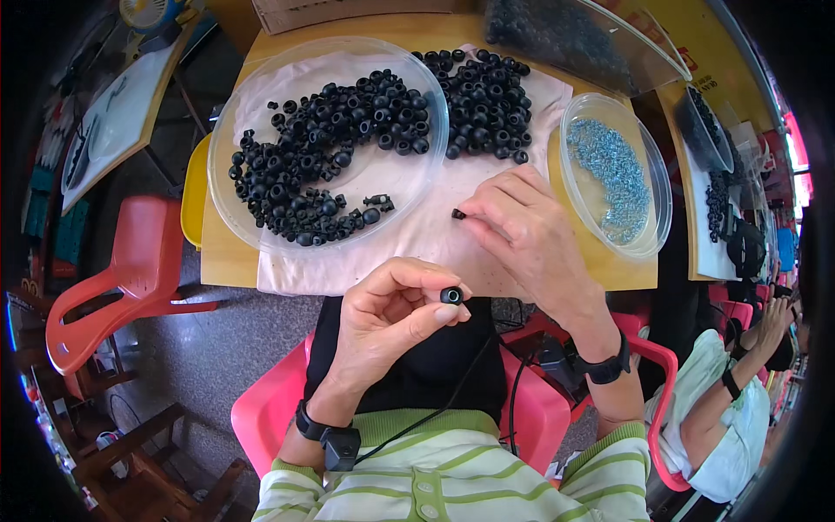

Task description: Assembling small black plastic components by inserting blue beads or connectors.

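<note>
In the middle of the frame, the left hand's [383, 313] grip is closed on a hollow black piece [451, 297]; above it, the right hand's [526, 217] grip pinches a small black part [457, 214]. On the surface [228, 268], a clear tub [383, 174] of black beads [322, 130] sits upper left, a dish [584, 196] of blue bits [613, 170] upper right.

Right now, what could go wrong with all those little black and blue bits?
The left hand holds a round black piece near the front edge of the table, so it might slip and fall. The tiny black piece in the right hand could slip too. The clear tub of blue bits seems to poke past the table's right edge, so a bump might spill it.
</note>
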Demonstrator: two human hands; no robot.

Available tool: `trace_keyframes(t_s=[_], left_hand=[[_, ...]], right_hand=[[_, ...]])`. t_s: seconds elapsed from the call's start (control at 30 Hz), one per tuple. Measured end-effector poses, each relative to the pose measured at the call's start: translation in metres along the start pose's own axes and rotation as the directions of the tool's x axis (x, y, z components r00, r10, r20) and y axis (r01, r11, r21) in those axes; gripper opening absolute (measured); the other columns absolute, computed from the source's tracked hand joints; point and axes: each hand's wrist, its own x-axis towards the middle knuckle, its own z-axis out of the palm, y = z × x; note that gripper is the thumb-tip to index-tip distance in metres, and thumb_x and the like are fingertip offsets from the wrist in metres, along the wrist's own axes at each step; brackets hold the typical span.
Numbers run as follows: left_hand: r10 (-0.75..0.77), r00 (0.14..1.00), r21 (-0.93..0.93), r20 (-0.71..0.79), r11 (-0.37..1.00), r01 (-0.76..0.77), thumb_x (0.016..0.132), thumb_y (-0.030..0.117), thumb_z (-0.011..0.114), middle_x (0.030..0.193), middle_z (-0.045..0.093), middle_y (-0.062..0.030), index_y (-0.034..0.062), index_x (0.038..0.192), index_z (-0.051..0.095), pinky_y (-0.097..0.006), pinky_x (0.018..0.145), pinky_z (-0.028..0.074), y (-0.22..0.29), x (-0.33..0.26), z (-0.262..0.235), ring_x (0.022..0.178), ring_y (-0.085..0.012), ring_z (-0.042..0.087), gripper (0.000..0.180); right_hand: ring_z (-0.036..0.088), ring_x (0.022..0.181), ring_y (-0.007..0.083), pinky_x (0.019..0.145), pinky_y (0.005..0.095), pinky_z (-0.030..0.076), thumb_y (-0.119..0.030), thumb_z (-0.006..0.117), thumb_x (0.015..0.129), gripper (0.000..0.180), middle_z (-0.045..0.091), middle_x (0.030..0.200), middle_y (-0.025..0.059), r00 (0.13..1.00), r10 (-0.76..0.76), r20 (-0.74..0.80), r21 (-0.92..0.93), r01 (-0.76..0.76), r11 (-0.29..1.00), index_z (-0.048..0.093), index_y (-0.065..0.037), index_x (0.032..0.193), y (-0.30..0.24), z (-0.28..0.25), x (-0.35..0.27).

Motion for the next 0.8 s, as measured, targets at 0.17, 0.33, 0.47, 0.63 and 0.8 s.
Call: trace_keyframes(t_s=[0.17,0.33,0.47,0.63,0.8], left_hand=[[0.012,0.999,0.024,-0.031,1.0,-0.011,0.086,-0.001,0.065,0.1,0.065,-0.0176,-0.0024,0.104,0.06,-0.029,0.072,0.057,0.0,0.0,0.002,0.082,-0.0203,0.067,0.019],[-0.016,0.999,0.034,-0.04,0.999,0.017,0.087,0.003,0.065,0.1,0.065,-0.0164,-0.0023,0.109,0.061,-0.029,0.073,0.056,0.001,-0.001,0.001,0.081,-0.0191,0.066,0.022],[-0.034,0.999,-0.072,0.015,0.997,0.035,0.091,-0.002,0.06,0.105,0.065,-0.0134,-0.0041,0.116,0.06,-0.027,0.08,0.054,0.0,-0.002,-0.005,0.09,-0.0165,0.066,0.025],[-0.108,0.993,-0.26,-0.039,0.961,0.094,0.091,0.002,0.062,0.103,0.067,-0.0141,-0.0023,0.114,0.059,-0.029,0.08,0.054,0.005,0.001,-0.002,0.087,-0.016,0.066,0.023],[-0.124,0.989,-0.283,-0.079,0.954,0.097,0.089,0.006,0.065,0.099,0.066,-0.0143,-0.0005,0.106,0.059,-0.028,0.075,0.053,0.007,0.005,0.0,0.082,-0.0164,0.064,0.019]], right_hand=[[0.056,0.088,0.0258,0.076,0.0357,0.048,-0.005,0.07,0.073,0.013,0.06,0.086,0.0077,1.0,0.003,0.019,0.006,-0.003,1.0,0.065,-0.003,0.086,0.0,-0.007,0.002],[0.056,0.086,0.0265,0.074,0.0357,0.048,-0.005,0.069,0.075,0.014,0.06,0.084,0.0085,0.997,-0.025,0.078,-0.022,0.027,0.999,0.066,-0.003,0.088,-0.005,-0.002,0.006],[0.055,0.086,0.0268,0.074,0.0357,0.048,-0.004,0.069,0.073,0.015,0.058,0.081,0.0089,0.987,-0.037,0.154,-0.135,0.058,0.989,0.065,-0.003,0.088,-0.01,-0.001,0.008],[0.058,0.079,0.0203,0.069,0.0302,0.049,-0.002,0.071,0.075,0.013,0.06,0.083,0.0077,0.989,0.044,0.139,0.001,-0.045,0.999,0.065,-0.002,0.087,-0.013,-0.003,0.014],[0.059,0.068,0.0111,0.058,0.0285,0.046,-0.006,0.07,0.083,0.01,0.064,0.084,0.0047,0.925,0.307,0.225,0.552,-0.381,0.742,0.067,-0.001,0.091,-0.027,-0.028,0.008]])
